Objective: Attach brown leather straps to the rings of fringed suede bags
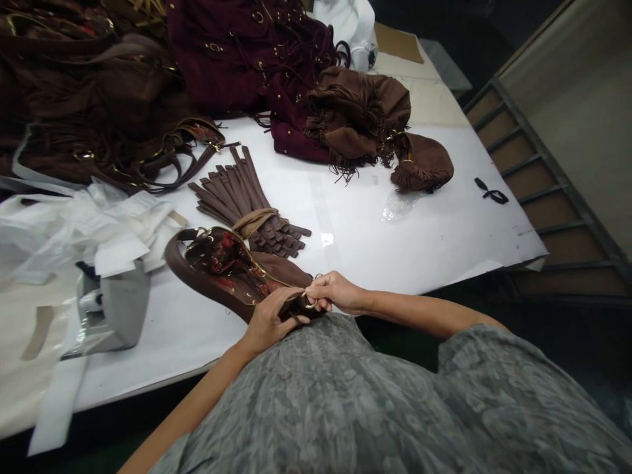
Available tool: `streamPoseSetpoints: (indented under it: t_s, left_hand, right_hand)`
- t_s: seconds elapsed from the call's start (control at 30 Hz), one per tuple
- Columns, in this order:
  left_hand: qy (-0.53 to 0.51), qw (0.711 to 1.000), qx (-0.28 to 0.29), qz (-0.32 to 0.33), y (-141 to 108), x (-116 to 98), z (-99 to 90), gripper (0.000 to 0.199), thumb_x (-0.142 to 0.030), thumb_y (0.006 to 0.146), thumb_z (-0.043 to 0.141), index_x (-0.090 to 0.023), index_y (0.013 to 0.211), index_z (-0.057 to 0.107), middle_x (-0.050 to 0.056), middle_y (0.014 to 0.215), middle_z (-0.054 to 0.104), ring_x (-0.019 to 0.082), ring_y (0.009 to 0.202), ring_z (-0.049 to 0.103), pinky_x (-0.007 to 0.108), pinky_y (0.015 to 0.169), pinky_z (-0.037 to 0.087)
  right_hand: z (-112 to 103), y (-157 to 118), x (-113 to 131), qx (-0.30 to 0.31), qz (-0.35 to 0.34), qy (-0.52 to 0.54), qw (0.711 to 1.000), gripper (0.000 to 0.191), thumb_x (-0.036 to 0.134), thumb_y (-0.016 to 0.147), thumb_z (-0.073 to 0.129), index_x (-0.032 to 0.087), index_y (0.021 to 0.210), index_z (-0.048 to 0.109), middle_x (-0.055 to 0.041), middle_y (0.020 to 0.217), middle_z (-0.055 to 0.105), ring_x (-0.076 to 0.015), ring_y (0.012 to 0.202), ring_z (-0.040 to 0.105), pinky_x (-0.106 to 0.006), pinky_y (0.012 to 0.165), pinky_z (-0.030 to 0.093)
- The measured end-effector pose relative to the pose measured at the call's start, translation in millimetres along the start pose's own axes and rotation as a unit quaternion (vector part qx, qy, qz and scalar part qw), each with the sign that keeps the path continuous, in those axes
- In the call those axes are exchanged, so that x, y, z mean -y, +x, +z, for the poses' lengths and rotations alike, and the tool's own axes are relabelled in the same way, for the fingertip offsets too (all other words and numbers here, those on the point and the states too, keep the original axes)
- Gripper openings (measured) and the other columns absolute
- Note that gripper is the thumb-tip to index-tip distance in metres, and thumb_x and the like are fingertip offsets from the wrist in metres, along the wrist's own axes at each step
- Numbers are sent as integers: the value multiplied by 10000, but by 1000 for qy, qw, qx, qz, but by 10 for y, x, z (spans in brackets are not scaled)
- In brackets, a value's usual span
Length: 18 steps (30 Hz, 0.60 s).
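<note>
Brown bag (249, 273) at the counter's (385, 253) near edge

Left grip (271, 319) clasps the bag's end, close to the person's patterned grey shirt (316, 395); right grip (333, 291) pinches a gold-coloured ring (311, 303) there. The bag gapes, showing red-patterned lining. Bundled brown straps (232, 194) lie just beyond.

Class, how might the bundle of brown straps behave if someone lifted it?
The bundle of brown straps would probably stay together where the tan band wraps it. Its fanned ends might splay or sway, being slender and unbound.
</note>
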State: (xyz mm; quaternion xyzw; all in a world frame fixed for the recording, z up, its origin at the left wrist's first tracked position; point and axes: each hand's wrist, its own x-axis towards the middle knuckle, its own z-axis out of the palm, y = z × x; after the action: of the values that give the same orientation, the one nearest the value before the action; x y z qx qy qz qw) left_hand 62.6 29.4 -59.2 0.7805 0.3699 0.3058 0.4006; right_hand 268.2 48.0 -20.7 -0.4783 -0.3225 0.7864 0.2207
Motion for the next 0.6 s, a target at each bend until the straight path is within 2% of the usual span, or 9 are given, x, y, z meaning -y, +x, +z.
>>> streamPoseSetpoints:
  t_s: [0.1,0.17,0.23,0.3,0.47,0.6]
  left_hand:
    - [63,993,-96,27,56,-102,2,466,-212,778,712,-213,1215,549,99,1097,656,246,1036,608,417,926,494]
    - [80,989,-115,53,91,-182,-21,449,-161,773,688,-223,1198,557,88,1074,660,242,1009,606,411,906,498]
    - [73,989,-105,68,101,-263,-53,428,-149,772,672,-220,1180,563,82,1035,667,234,953,614,393,862,510]
    - [61,993,-69,69,90,-333,-87,383,-162,785,660,-207,1153,567,85,1021,667,226,925,617,378,841,510]
    - [92,993,10,68,55,-404,-151,252,-129,797,589,-185,1043,569,73,942,662,216,880,619,350,799,503]
    - [111,991,25,65,70,-405,-150,246,-126,779,578,-182,1017,553,70,925,653,213,858,624,329,764,505]
  right_hand:
    - [77,-50,63,5,-9,81,997,360,426,693,774,98,647,631,23,456,555,-35,406,452,-135,378,271]
    - [134,-98,34,8,-14,133,991,360,421,705,772,96,659,626,26,474,544,-26,418,433,-134,388,256]
    - [186,-149,-50,-4,-17,173,985,358,408,694,786,95,655,617,34,478,516,-30,438,442,-136,395,244]
    - [225,-195,-157,-26,-22,196,980,353,394,679,800,96,651,611,40,476,493,-37,451,454,-140,399,237]
    - [284,-280,-328,-53,-36,194,979,346,384,667,804,98,635,611,45,463,483,-41,443,449,-148,405,240]
    - [309,-294,-339,-61,-48,199,977,338,382,675,794,101,633,613,53,464,472,-26,423,402,-152,401,233]
